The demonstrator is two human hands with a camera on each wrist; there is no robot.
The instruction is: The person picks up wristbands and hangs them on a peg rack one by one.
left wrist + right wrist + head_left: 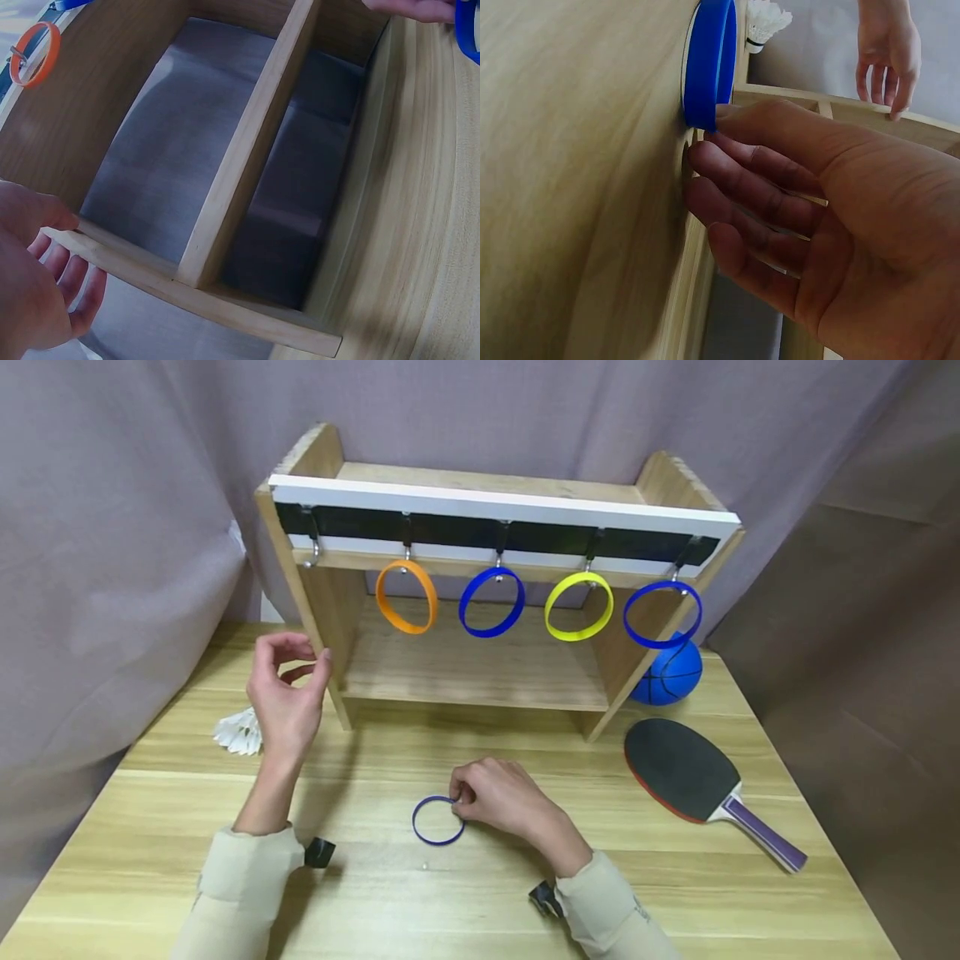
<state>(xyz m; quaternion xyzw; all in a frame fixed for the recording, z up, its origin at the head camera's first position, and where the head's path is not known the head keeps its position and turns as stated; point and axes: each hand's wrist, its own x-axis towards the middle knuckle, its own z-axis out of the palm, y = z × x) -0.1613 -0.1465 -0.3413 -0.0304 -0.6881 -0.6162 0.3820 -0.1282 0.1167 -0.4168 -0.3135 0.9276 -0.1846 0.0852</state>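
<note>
A wooden shelf [480, 668] stands on the table, with a row of hooks along its front rail. My left hand [288, 693] holds the front edge of its left side panel, thumb on the inner side and fingers outside, as the left wrist view shows. Low over the tabletop, my right hand [502, 797] pinches the right side of a blue ring [703, 67] between thumb and fingertips. Along the rail hang an orange ring [432, 597], a blue ring [491, 632], a yellow ring [577, 636] and another blue ring [652, 644]. The leftmost hook [312, 557] carries no ring.
Left of the shelf lies a white shuttlecock [238, 732], partly behind my left hand. A blue ball [671, 677] sits by the shelf's right side, and a table tennis bat [682, 768] lies in front of it. Grey curtain [480, 410] hangs behind.
</note>
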